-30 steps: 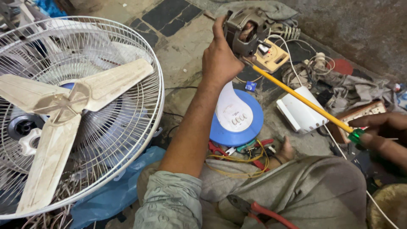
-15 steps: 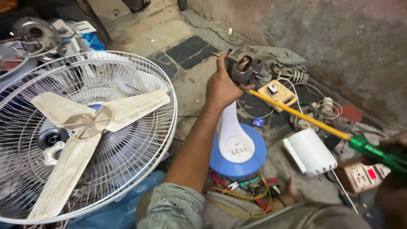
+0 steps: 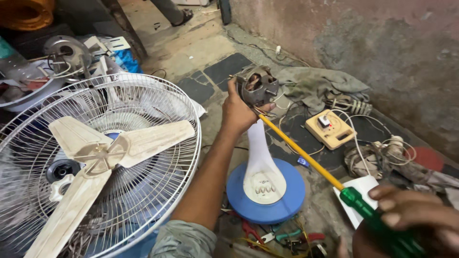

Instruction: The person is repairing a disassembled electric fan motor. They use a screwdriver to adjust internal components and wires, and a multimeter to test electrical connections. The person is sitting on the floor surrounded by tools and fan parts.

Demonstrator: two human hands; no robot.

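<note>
Left hand (image 3: 239, 112) fingers clamp the fan motor (image 3: 256, 86) atop the white stand (image 3: 260, 157); right hand (image 3: 411, 215) fingers wrap the long screwdriver (image 3: 306, 155), tip at the motor; best keep the shaft aligned and the motor steady

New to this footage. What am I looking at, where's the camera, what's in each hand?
There is no robot here: a person works with two bare hands, filmed by one camera worn on the head and looking down. The left hand holds up a bare fan motor. The right hand grips the green handle of a long screwdriver whose yellow shaft reaches up to the motor. Below, on the concrete floor, stands a blue and white fan base. To the left lies a wire fan guard with cream blades. By the wall sit a beige switch box, tangled cables and a grey rag.
</note>
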